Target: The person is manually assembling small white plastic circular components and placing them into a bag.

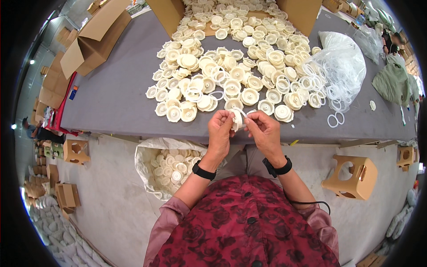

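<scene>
Just past the table's front edge, my left hand [220, 129] grips a round cream plastic cap [237, 120] by its rim, tilted on its side. My right hand [263, 132] pinches a thin white ring [243, 114] against the cap's upper right edge. Whether the ring sits on the cap or only touches it is hard to tell. Many similar cream caps [250, 96] lie spread over the grey table [129, 89] beyond my hands. Loose white rings [221, 76] rest on some of them.
A clear plastic bag [347, 58] spills white rings at the right. An open carton [311, 18] stands at the back, another box [95, 44] at the far left. Below the table edge sits a white sack [144, 167] of caps. A tan stool [353, 177] stands on the floor at right.
</scene>
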`<state>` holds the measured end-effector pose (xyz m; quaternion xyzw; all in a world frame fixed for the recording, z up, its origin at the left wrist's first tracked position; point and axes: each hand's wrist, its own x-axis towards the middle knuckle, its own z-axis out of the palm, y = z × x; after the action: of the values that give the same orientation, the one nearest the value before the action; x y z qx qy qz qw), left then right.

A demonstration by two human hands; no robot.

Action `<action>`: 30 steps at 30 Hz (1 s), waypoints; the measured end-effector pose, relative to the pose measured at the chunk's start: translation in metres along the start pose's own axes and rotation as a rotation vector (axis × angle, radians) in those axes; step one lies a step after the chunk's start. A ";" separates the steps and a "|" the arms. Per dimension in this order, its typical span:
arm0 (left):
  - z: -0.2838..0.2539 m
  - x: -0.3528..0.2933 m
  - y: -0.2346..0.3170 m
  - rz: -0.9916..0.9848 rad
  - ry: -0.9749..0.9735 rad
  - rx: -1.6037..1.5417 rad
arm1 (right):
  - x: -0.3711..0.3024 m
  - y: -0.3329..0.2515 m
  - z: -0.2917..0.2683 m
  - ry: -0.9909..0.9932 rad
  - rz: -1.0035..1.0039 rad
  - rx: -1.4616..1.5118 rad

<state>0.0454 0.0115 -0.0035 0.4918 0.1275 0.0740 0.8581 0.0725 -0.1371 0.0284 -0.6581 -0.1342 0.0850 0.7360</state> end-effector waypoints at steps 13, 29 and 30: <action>0.007 -0.014 -0.006 0.422 0.137 0.313 | -0.019 -0.007 0.020 0.103 -0.318 -0.243; -0.004 -0.024 -0.004 0.822 0.145 1.053 | -0.021 0.011 0.009 0.071 -0.223 -0.140; -0.004 -0.023 -0.003 0.821 0.146 1.054 | -0.020 0.008 0.007 0.047 -0.314 -0.236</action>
<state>0.0221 0.0070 -0.0046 0.8472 0.0069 0.3554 0.3949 0.0516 -0.1352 0.0199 -0.7126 -0.2270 -0.0623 0.6609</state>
